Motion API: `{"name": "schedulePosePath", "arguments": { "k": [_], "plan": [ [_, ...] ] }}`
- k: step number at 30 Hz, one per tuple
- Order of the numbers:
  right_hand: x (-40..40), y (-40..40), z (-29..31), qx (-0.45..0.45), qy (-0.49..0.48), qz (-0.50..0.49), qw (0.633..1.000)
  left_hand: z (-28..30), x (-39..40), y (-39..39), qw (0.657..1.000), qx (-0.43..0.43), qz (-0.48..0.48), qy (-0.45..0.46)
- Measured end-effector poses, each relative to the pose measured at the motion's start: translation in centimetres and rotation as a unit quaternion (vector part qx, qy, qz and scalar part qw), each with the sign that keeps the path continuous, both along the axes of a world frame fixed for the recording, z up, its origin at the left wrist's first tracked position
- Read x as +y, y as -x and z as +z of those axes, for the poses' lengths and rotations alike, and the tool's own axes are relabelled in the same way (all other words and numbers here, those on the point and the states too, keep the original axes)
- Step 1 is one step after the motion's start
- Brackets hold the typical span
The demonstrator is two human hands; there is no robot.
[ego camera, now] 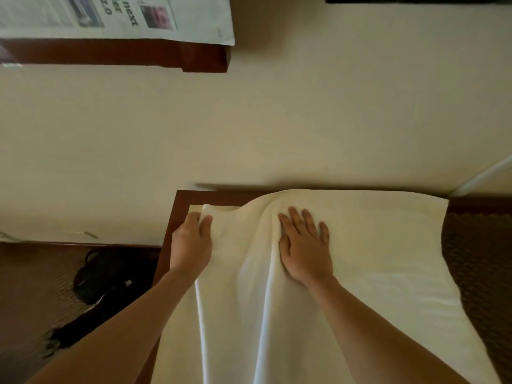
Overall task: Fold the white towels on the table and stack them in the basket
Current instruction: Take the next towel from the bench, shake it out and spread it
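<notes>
A large white towel (360, 245) lies spread over a dark brown wooden table (170, 225), reaching from the table's far edge down to the bottom of the view. My left hand (191, 242) pinches the towel's far left corner between thumb and fingers, close to the table's corner. My right hand (306, 246) lies flat with straight, spread fingers on the towel's middle, just right of a raised fold that runs toward me. No basket is in view.
A cream wall fills the background. A wooden shelf (138, 55) covered with newspaper (116, 16) sits at the upper left. A black bag (110, 275) lies on the brown patterned floor left of the table. More brown patterned surface (482, 259) shows at the right.
</notes>
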State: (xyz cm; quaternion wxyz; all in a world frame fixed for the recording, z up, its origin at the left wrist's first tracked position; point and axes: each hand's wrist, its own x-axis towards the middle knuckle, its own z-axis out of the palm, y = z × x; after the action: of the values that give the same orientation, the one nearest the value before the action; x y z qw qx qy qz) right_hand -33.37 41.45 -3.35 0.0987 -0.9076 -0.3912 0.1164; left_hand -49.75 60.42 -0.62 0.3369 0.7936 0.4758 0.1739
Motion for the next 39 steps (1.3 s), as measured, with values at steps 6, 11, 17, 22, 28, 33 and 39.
{"name": "schedulePosePath", "arguments": {
  "k": [6,11,17,22,28,33,39],
  "plan": [
    [0.2,-0.1,-0.5,-0.018,-0.011,-0.012,1.000,-1.0,8.3,-2.4,0.997,0.059,-0.004,-0.054],
    [0.7,-0.4,-0.2,-0.020,0.003,-0.011,1.000,-1.7,11.0,-5.3,0.979,0.166,-0.047,-0.111],
    [0.7,-0.4,-0.3,-0.014,0.024,-0.018,0.999,-1.9,8.6,-2.9,0.991,0.123,0.004,-0.054],
    [1.3,-1.3,0.5,0.032,0.070,-0.005,0.997,-1.1,1.4,4.7,0.996,0.087,0.008,-0.009],
    [-3.9,4.8,1.8,-0.020,0.054,0.078,0.995,-0.1,-9.6,15.8,0.993,0.116,0.032,-0.009],
    [-11.5,13.0,1.6,0.018,0.061,0.111,0.992,0.6,-18.4,23.1,0.984,0.167,0.057,-0.020],
    [-15.7,15.2,1.3,0.012,0.118,0.108,0.987,-0.6,-19.1,27.7,0.979,0.178,0.076,-0.070]
  ]
}}
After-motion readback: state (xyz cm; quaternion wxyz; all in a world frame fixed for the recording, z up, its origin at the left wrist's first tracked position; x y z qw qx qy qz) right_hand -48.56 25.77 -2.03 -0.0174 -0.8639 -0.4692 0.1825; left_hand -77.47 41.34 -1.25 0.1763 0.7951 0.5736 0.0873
